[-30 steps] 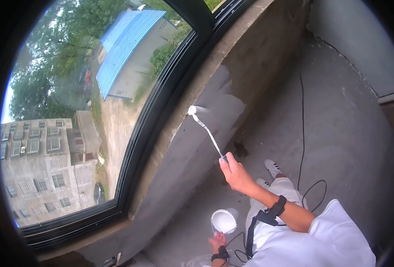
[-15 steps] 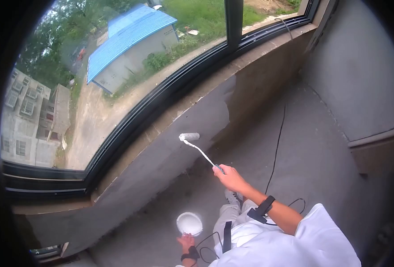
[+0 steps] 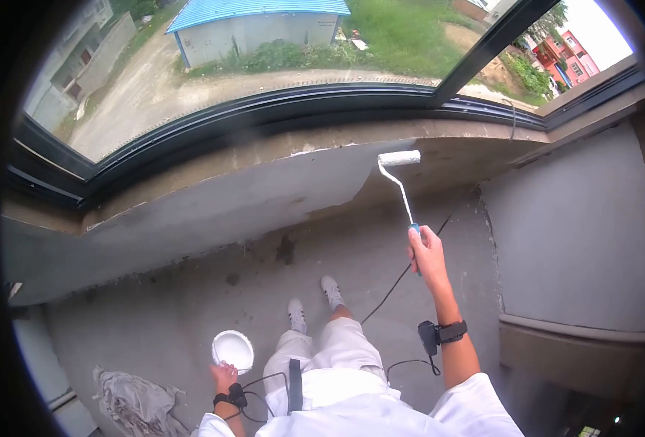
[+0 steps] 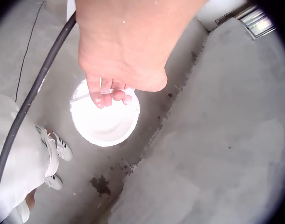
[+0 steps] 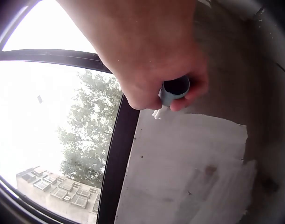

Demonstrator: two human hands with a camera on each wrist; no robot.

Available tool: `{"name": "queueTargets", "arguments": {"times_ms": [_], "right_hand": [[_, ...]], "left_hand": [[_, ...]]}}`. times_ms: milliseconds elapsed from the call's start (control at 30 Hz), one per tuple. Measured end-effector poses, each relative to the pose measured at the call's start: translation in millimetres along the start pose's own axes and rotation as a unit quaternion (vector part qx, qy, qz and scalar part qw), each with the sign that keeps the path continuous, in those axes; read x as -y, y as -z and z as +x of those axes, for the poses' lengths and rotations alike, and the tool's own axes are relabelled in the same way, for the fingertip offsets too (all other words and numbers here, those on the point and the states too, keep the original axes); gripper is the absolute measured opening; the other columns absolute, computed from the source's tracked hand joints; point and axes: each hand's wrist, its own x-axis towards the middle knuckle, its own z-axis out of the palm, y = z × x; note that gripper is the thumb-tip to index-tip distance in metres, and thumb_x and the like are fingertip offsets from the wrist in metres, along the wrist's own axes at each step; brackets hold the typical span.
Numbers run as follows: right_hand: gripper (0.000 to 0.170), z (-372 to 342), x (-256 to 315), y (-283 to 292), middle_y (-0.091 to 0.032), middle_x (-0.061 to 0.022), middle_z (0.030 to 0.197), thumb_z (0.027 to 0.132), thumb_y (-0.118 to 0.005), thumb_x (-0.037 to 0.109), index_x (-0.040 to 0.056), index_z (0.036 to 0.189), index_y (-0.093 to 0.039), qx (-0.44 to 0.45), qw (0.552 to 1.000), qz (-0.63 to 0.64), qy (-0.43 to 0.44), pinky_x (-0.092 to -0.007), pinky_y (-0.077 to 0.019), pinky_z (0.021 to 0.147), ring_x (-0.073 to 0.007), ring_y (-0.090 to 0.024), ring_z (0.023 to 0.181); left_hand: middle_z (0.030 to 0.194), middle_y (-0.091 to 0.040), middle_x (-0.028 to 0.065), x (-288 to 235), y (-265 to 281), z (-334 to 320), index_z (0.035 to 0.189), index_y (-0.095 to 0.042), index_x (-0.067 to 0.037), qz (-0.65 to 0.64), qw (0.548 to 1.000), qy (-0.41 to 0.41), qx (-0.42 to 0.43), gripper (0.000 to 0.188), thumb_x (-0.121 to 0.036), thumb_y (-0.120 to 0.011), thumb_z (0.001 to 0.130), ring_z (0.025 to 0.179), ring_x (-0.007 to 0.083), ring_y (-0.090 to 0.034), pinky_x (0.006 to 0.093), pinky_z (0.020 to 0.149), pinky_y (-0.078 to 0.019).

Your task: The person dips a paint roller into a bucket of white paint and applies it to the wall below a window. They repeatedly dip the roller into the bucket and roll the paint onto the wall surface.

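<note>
My right hand (image 3: pixel 427 255) grips the blue-grey handle (image 5: pixel 168 99) of a paint roller (image 3: pixel 399 157). Its white-coated sleeve lies over the brown part of the low wall (image 3: pixel 249 191) below the window, just right of the lighter painted area. My left hand (image 3: pixel 225 377) holds a white bucket (image 3: pixel 232 333) at its near side. In the left wrist view its fingers (image 4: pixel 105 100) curl over the rim and the bucket's thin handle. White paint (image 4: pixel 107 120) shows inside the bucket.
A dark window frame (image 3: pixel 264 109) and a rough brown sill (image 3: pixel 235 154) run above the low wall. Crumpled grey sheeting (image 3: pixel 137 400) lies on the floor at lower left. A black cable (image 3: pixel 395 285) crosses the floor to the right of my feet.
The head view has turned rightward. The roller has moved off the lighter painted area to the right, onto the brown wall. The left hand keeps holding the bucket.
</note>
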Motion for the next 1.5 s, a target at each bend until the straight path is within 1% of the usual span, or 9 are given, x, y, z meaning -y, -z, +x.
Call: {"name": "queueTargets", "arguments": {"times_ms": [267, 467, 667, 767, 967, 1033, 1267, 1367, 1500], "right_hand": [[0.036, 63.4, -32.8, -3.4, -0.046, 0.0012, 0.054, 0.1, -0.056, 0.036, 0.0003, 0.097, -0.058, 0.059, 0.997, 0.005, -0.051, -0.0281, -0.0303, 0.038, -0.0077, -0.037, 0.037], [0.041, 123.5, -97.0, -25.7, -0.049, -0.0011, 0.053, 0.098, -0.058, 0.038, -0.003, 0.095, -0.06, 0.113, 0.988, -0.046, -0.097, -0.0317, -0.0325, 0.038, -0.0107, -0.042, 0.037], [0.041, 193.5, -187.9, -81.3, -0.053, -0.0043, 0.052, 0.096, -0.058, 0.037, -0.0035, 0.095, -0.063, 0.133, 0.976, -0.09, -0.145, -0.0327, -0.037, 0.039, -0.0147, -0.049, 0.037], [0.036, 221.0, -221.6, -113.1, -0.051, -0.0031, 0.055, 0.097, -0.059, 0.033, -0.0012, 0.088, -0.058, 0.126, 0.973, -0.092, -0.168, -0.0299, -0.0322, 0.036, -0.0119, -0.043, 0.037], [0.037, 268.5, -287.7, -154.2, -0.052, -0.0045, 0.057, 0.096, -0.059, 0.033, -0.0018, 0.083, -0.057, 0.126, 0.968, -0.133, -0.17, -0.0305, -0.0356, 0.037, -0.0134, -0.047, 0.039], [0.036, 284.8, -304.8, -157.0, -0.052, -0.0043, 0.057, 0.096, -0.059, 0.033, -0.0011, 0.083, -0.057, 0.126, 0.97, -0.122, -0.168, -0.0302, -0.0353, 0.037, -0.0131, -0.047, 0.04], [0.042, 228.3, -246.7, -83.1, -0.053, -0.0047, 0.057, 0.097, -0.058, 0.035, -0.0033, 0.079, -0.06, 0.095, 0.982, -0.11, -0.123, -0.0335, -0.0388, 0.039, -0.0152, -0.05, 0.04], [0.044, 198.8, -204.8, -50.1, -0.054, -0.0046, 0.058, 0.097, -0.058, 0.037, -0.0045, 0.084, -0.061, 0.087, 0.987, -0.096, -0.098, -0.0332, -0.0386, 0.039, -0.0144, -0.05, 0.04], [0.042, 156.4, -152.7, -12.9, -0.054, -0.0041, 0.058, 0.097, -0.058, 0.036, -0.0037, 0.086, -0.06, 0.07, 0.991, -0.098, -0.052, -0.0322, -0.0388, 0.038, -0.0136, -0.05, 0.04]], "left_hand": [[0.134, -0.053, 0.0082, 47.6, -7.4, -52.1, 0.14, -0.043, -0.007, -0.048, 0.994, -0.034, -0.087, 0.075, -0.064, -0.021, 0.098, 0.111, 0.0221, -0.054, 0.0368, 0.093, -0.0451], [0.138, -0.05, 0.0085, 82.2, -54.0, -95.7, 0.144, -0.041, -0.006, -0.095, 0.989, -0.058, -0.1, 0.073, -0.061, -0.022, 0.1, 0.12, 0.0233, -0.052, 0.0348, 0.097, -0.0427], [0.13, -0.054, 0.0094, 112.7, -80.8, -85.8, 0.137, -0.047, -0.005, -0.102, 0.987, -0.04, -0.118, 0.072, -0.063, -0.025, 0.1, 0.117, 0.0231, -0.052, 0.0343, 0.094, -0.0432], [0.128, -0.055, 0.0094, 120.1, -93.6, -72.6, 0.136, -0.047, -0.006, -0.115, 0.988, -0.016, -0.106, 0.071, -0.064, -0.026, 0.099, 0.115, 0.0232, -0.052, 0.0351, 0.094, -0.0431], [0.13, -0.053, 0.0081, 120.7, -122.5, -52.7, 0.132, -0.048, -0.007, -0.062, 0.994, -0.005, -0.091, 0.068, -0.063, -0.027, 0.1, 0.114, 0.0215, -0.053, 0.0365, 0.096, -0.041], [0.119, -0.057, 0.0055, 117.3, -135.4, -51.5, 0.122, -0.054, -0.009, -0.06, 0.995, -0.021, -0.077, 0.062, -0.061, -0.028, 0.1, 0.105, 0.0201, -0.055, 0.0337, 0.09, -0.0438], [0.11, -0.059, 0.0025, 91.8, -135.4, -63.0, 0.115, -0.056, -0.01, -0.046, 0.994, -0.04, -0.092, 0.058, -0.06, -0.03, 0.1, 0.102, 0.0182, -0.055, 0.0322, 0.087, -0.044], [0.122, -0.056, 0.0062, 89.4, -117.6, -63.5, 0.13, -0.048, -0.008, -0.036, 0.997, -0.067, -0.023, 0.065, -0.063, -0.029, 0.1, 0.11, 0.0197, -0.054, 0.0353, 0.091, -0.0414], [0.108, -0.055, 0.0051, 92.5, -82.6, -73.3, 0.124, -0.049, -0.009, -0.022, 0.994, -0.095, 0.04, 0.065, -0.065, -0.032, 0.098, 0.101, 0.0186, -0.054, 0.0363, 0.087, -0.0427]]}}
